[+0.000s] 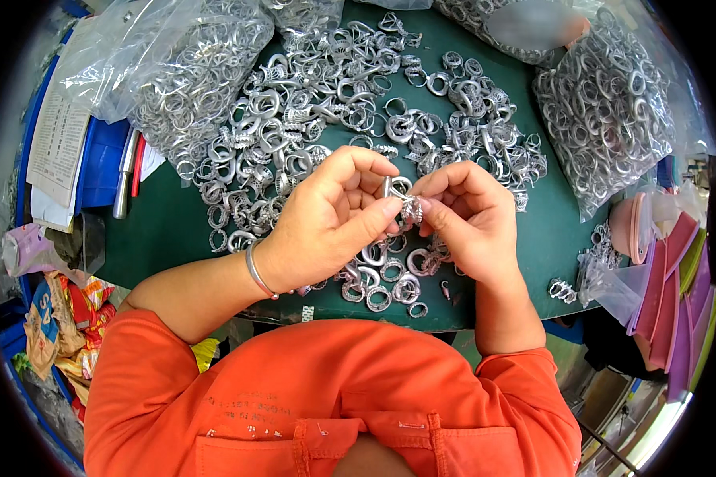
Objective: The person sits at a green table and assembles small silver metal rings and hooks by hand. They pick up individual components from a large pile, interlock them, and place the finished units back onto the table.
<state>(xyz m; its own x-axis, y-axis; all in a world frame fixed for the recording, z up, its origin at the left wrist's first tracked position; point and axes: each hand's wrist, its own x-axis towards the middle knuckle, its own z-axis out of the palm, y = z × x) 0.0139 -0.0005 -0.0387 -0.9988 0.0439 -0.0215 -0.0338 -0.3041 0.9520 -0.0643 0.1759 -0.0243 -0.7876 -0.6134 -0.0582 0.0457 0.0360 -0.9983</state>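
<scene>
Both my hands meet over the near middle of a green table [163,230]. Between the fingertips of my left hand [334,211] are silver metal rings [401,188], pinched at the thumb and forefinger. My right hand [473,219] grips the same small cluster from the other side, its thumb and forefinger closed on a ring with a textured band [411,210]. How many rings I hold is hard to tell, since my fingers cover part of them. Just below my hands lie several loose rings [379,299], and a large heap of similar rings [294,103] spreads beyond them.
Clear plastic bags full of rings stand at the far left [187,87] and the right [605,111]. A blue bin [103,171] with papers and a pen [125,175] is at the left. A pink cup [628,229] and colourful plastic sheets [672,294] sit at the right.
</scene>
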